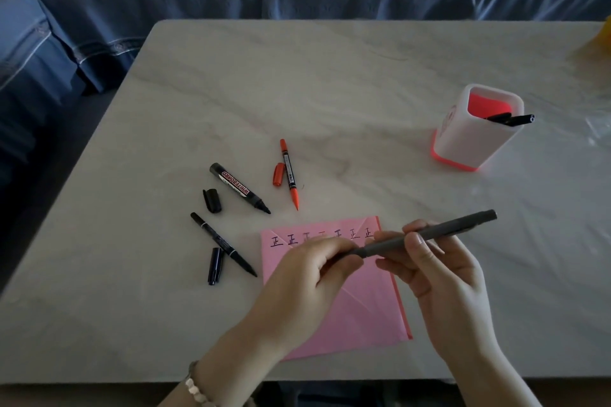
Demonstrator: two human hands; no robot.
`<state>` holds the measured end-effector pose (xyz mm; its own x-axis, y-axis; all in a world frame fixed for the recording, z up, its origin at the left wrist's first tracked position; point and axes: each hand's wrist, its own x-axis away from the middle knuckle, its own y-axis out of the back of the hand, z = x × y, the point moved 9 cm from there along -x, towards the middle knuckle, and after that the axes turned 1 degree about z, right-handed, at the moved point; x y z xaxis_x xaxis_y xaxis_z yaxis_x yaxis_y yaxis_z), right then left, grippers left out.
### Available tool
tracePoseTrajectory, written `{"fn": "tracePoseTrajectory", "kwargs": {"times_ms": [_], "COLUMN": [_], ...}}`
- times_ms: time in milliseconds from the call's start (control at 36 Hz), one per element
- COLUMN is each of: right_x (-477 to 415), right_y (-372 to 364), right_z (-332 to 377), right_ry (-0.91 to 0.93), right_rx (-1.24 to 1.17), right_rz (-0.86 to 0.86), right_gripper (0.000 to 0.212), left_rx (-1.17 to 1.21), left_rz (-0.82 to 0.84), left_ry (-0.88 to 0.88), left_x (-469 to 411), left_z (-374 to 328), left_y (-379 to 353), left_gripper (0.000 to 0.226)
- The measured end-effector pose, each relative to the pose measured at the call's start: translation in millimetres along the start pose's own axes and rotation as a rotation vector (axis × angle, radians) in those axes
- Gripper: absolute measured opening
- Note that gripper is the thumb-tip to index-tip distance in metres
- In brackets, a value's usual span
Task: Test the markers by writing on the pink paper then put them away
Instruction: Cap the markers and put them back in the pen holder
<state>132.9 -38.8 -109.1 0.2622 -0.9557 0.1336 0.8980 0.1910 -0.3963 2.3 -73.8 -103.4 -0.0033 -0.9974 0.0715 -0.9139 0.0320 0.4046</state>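
Observation:
Above the pink paper (360,311) I hold a dark grey marker (429,235) in both hands. My right hand (439,271) grips its barrel. My left hand (310,277) pinches its lower end, where the cap or tip is hidden by my fingers. A row of written characters runs along the paper's top edge. Left of the paper lie three uncapped markers: a thin black one (224,244) with its cap (215,266), a thick black whiteboard marker (239,188) with its cap (212,200), and an orange one (290,173) with its cap (278,174).
A white pen holder (476,139) with a pink base stands at the right of the marble table (330,92), with two dark pens leaning in it. A blue sofa runs behind the table. Something yellow shows at the right edge.

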Motion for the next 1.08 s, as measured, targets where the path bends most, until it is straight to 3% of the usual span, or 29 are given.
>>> {"fn": "tracePoseTrajectory", "kwargs": {"times_ms": [194,361,417,583,694,806,861,972,1083], "right_x": [2.3,2.5,1.1,-4.2,-11.3,-31.3,-44.5,-56.8,-68.2], "right_y": [-2.4,1.2,7.4,26.3,34.2,42.3,55.7,75.0,80.0], "right_z": [8.3,5.4,0.4,-7.8,-9.3,2.4,24.8,109.1,152.2], "right_ry": [0.017,-0.002,-0.022,-0.044,-0.095,-0.086,0.034,0.563,0.782], "right_rx": [0.004,-0.007,-0.018,-0.013,0.061,0.213,0.352,0.657,0.76], "right_rz": [0.028,0.051,0.02,-0.124,-0.201,-0.22,-0.295,-0.483,-0.604], "right_gripper": [0.036,0.036,0.04,0.041,0.011,0.024,0.017,0.021,0.019], "left_rx": [0.005,0.246,0.152,-0.394,-0.412,-0.376,-0.389,-0.423,-0.594], "left_rz": [-0.08,0.027,0.069,0.015,0.042,0.02,-0.017,-0.146,-0.308], "left_ry": [-0.041,0.144,0.133,-0.149,-0.088,-0.022,0.01,0.052,0.069], "left_x": [3.4,0.6,-4.0,-22.9,-38.6,-52.1,-59.9,-75.5,-85.6], "left_z": [-10.8,-0.4,-2.5,-17.2,0.6,10.7,13.4,19.0,29.7], "left_y": [5.1,-5.6,-9.6,-14.7,-20.5,-14.6,-5.8,18.8,48.0], "left_gripper": [0.011,0.029,0.023,0.021,0.022,0.02,0.025,0.029,0.034]}}
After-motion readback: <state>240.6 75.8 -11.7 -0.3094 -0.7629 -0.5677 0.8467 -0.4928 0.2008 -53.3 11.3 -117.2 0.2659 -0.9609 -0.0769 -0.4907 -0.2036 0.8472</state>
